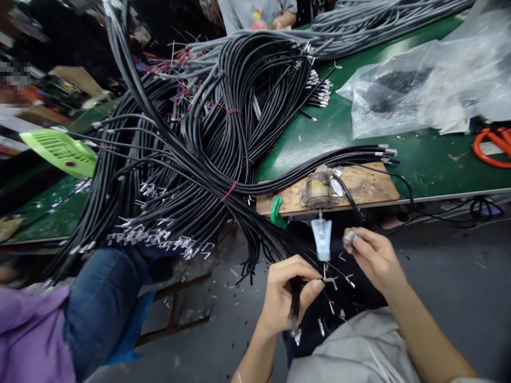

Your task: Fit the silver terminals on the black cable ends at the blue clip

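Note:
My left hand (pixel 289 290) is closed around several black cables (pixel 275 242), and their stripped, silvery ends poke out past its fingers. Thumb and forefinger pinch one cable end just below a pale blue tapered piece (pixel 321 239). That piece sits on the shaft of a small motor (pixel 319 187), fixed to a wooden board (pixel 371 181) at the table edge. To the right of the blue piece, my right hand (pixel 375 258) is closed, its fingertips pressed together at a small greyish bit that is too blurred to name.
Large bundles of black cable (pixel 235 106) tied with red bands cover the green table (pixel 431 165). A green clamp (pixel 277 213) grips the board's edge. Clear plastic bags (pixel 419 80) and orange-handled scissors (pixel 491 148) lie at right. A person in purple (pixel 35 335) sits at left; another (pixel 259 16) is across.

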Demonstrator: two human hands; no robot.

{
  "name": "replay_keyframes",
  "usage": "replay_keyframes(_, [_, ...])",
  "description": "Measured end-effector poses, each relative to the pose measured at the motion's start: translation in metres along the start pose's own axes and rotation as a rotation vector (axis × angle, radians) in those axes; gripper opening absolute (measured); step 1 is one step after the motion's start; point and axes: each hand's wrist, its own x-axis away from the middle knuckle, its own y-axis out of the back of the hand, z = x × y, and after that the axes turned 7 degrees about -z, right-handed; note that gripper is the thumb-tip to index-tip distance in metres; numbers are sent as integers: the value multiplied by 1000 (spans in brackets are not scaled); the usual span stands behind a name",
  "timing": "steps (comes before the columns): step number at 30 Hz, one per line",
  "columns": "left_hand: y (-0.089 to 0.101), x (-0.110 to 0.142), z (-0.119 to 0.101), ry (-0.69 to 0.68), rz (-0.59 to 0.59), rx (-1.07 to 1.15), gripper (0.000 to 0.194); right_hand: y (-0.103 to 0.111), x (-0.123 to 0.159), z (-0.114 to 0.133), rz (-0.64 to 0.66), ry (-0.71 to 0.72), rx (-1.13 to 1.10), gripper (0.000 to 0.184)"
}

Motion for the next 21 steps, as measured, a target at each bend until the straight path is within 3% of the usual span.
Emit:
replay_keyframes(3, [-2,-3,0,87,50,-102,10,-5,25,16,139,376,342,6])
replay_keyframes(5, [-5,-5,1,150,65,-171,7,-17,38,23,243,573,572,21])
replay_keyframes(7, [-6,-4,1,136,56,-184,7,-28,42,24,202,658,653,22])
replay_keyframes(9, [-5,-2,0,77,32,-167,9,-35,39,20,92,655,598,19])
replay_keyframes(12, [-3,4,-2,3,-16,-155,8,-36,31,10,-4,548,438,12])
replay_keyframes(15, [-6,8,-4,-20,-54,-172,3,-40,29,-2,-58,345,191,14])
replay_keyframes(21, [-17,7,-4,33,-81,-182,10,-55,33,-15,-90,-310,-441,23])
